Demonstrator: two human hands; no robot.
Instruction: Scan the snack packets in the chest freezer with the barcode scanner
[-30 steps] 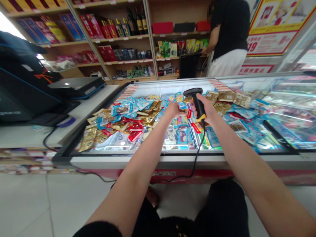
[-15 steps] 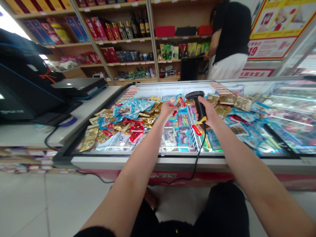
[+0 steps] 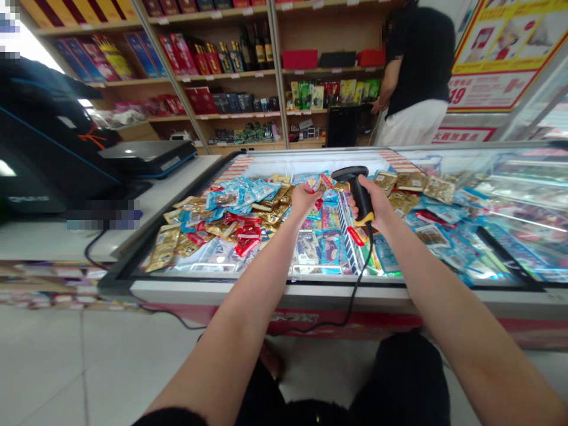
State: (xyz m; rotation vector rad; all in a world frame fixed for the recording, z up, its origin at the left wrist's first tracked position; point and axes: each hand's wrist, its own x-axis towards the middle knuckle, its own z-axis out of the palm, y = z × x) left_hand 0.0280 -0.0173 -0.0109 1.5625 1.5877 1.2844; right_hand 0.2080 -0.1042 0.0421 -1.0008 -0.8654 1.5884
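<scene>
**Gripping a black-and-yellow, pistol-shaped plastic scanner (image 3: 362, 204) at right, pinching a small red-ended foil packet (image 3: 327, 180) at left**

Reaching with both hands over a glass-topped chest freezer with a pale rim (image 3: 177, 290). Holding the scanner in the right hand (image 3: 375, 202), with fingers wrapped round the upright handle and the broad head tipped toward the left hand (image 3: 305, 200). Trailing a thin black cable (image 3: 355, 290) from the handle's base, down over the freezer's front edge.

Pinching the packet between thumb and fingers of the left hand, just beside the scanner's head. Cannot tell whether the red scrap showing below the fingertips belongs to the same packet.

Spread over the glass to the left: a loose heap of blue, gold and red foil packets (image 3: 248, 195). Scattered to the right: more gold and blue packets (image 3: 410, 180). Lying just below the scanner: a separate red-ended packet (image 3: 355, 235). Standing well apart at far left, on a white tabletop (image 3: 171, 188): a flat black weighing scale (image 3: 146, 157).

Likely to handle as stiff and fairly light in the scanner's case; best taken by the handle, leaving slack in the cable. Probably light, pliable and a little slippery in the packet's case; best pinched at a sealed end, without squeezing the filled middle or creasing the printed face.
</scene>
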